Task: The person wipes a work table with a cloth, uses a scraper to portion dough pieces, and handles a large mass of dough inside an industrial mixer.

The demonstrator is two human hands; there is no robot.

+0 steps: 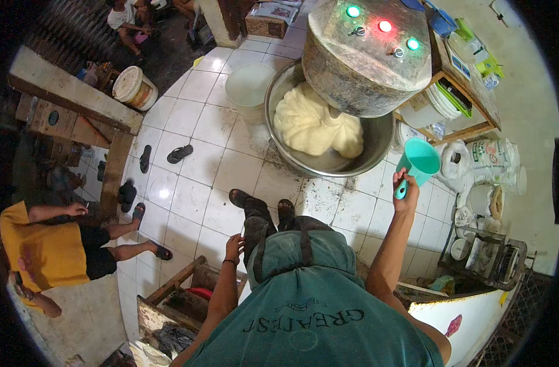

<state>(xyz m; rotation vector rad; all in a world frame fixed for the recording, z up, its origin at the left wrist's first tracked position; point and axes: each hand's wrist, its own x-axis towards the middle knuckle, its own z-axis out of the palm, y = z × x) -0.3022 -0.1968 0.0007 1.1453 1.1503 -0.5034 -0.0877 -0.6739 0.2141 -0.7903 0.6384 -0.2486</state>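
Note:
My right hand (405, 189) is closed around the handle of a teal plastic jug (419, 154), held up just right of a big mixer bowl. What is inside the jug cannot be made out. A large mass of pale dough (313, 120) fills much of the steel mixer bowl (279, 144), bunched in folds under the mixer head (359, 73). The mixer head hides the far part of the bowl. Low at my left side, my left hand (234, 248) hangs beside my leg with loose fingers and nothing in it.
Left of the bowl stands a translucent bucket (249, 104). A wooden table (475, 79) and plastic sacks (487, 158) line the right wall. Loose slippers (179, 154) lie on the tiles. Someone in a yellow shirt (44, 248) sits at the left; another person (126, 21) is farther back.

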